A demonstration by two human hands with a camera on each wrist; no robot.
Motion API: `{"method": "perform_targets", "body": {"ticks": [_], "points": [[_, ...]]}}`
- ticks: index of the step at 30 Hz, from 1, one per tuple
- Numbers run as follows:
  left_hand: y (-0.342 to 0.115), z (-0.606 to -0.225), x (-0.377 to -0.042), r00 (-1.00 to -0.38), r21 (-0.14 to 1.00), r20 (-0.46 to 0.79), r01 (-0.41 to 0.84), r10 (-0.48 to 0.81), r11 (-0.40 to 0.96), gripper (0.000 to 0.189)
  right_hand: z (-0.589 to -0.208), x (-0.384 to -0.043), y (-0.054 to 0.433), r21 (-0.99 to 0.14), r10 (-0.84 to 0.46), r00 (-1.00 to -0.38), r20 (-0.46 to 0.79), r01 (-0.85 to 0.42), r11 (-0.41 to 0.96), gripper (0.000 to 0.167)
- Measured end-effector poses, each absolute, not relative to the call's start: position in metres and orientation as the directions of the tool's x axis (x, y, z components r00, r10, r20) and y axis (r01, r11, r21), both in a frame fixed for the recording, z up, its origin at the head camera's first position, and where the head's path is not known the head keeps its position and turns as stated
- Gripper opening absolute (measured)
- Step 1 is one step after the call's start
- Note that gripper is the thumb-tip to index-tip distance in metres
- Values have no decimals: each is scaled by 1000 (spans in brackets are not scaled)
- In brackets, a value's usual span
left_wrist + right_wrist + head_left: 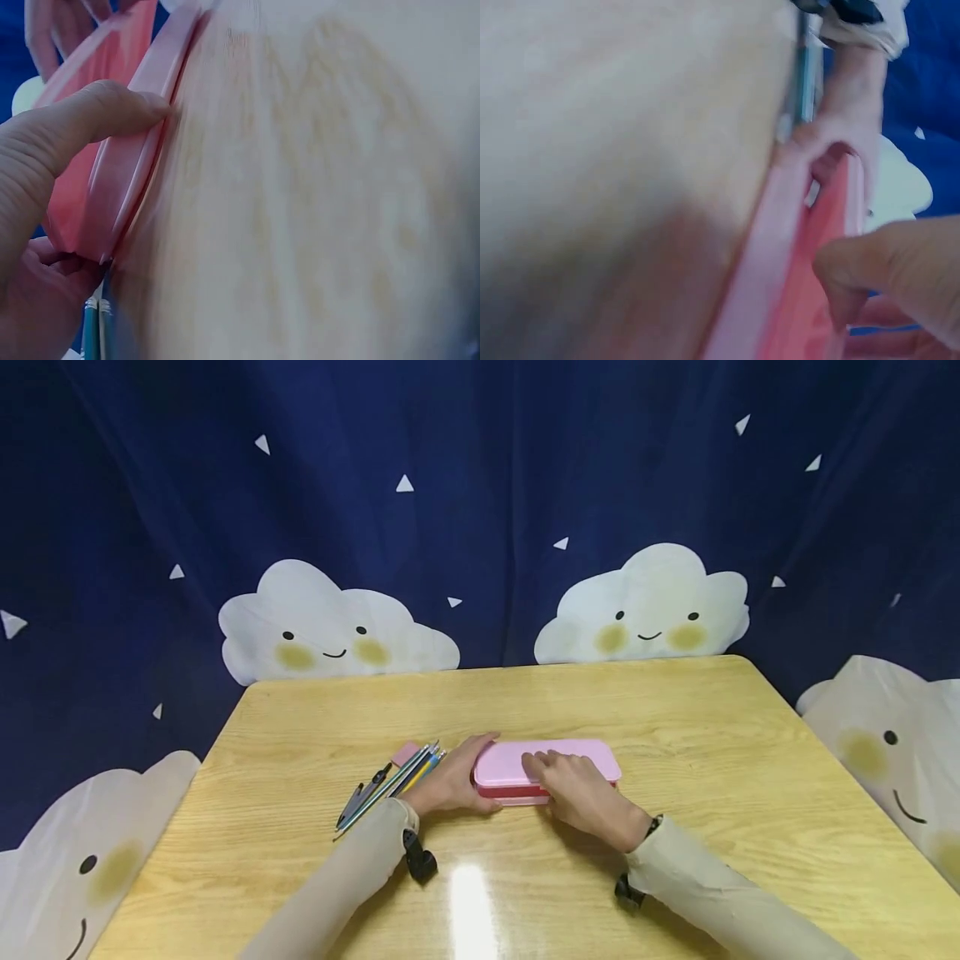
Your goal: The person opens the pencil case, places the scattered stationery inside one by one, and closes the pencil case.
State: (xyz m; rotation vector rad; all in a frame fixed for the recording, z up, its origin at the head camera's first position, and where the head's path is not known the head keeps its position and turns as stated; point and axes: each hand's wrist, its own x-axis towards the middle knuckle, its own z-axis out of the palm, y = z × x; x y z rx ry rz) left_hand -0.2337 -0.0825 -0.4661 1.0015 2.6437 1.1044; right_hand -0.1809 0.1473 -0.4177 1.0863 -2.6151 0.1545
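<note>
A pink pencil case lies lengthwise on the table, with a red band between its lid and its lower pink wall. My left hand grips its left end. In the left wrist view the thumb of that hand presses against the lower pink wall. My right hand has its curled fingers over the lid, and its thumb is at the lid's front edge. In the right wrist view the red band looks wider beside this thumb, the lid standing off the base along the front.
Left of the case lie several pencils, partly behind my left wrist. A grey compass and a small pink eraser sit beside them on the wooden table. A dark blue curtain with clouds hangs behind.
</note>
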Motion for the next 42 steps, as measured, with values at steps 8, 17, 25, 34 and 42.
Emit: {"method": "perform_targets", "body": {"ticks": [8, 17, 25, 34, 42], "points": [[-88, -465, -232, -817, 719, 120, 463, 564, 518, 131, -406, -204, 163, -55, -662, -645, 382, -731, 680, 54], [-90, -465, -228, -828, 747, 105, 431, 550, 507, 146, -411, -234, 184, 63, -624, -647, 438, -670, 739, 56], [-91, -470, -228, -837, 841, 103, 362, 538, 402, 155, -426, -261, 208, -180, -309, -846, 434, -417, 891, 52], [-90, -469, -226, -829, 803, 142, 416, 541, 426, 145, -453, -272, 224, -286, -66, -991, 120, -98, 953, 67], [-89, -473, -220, -853, 800, 160, 407, 497, 441, 141, -448, -263, 228, -312, -144, -988, 50, -152, 938, 63]]}}
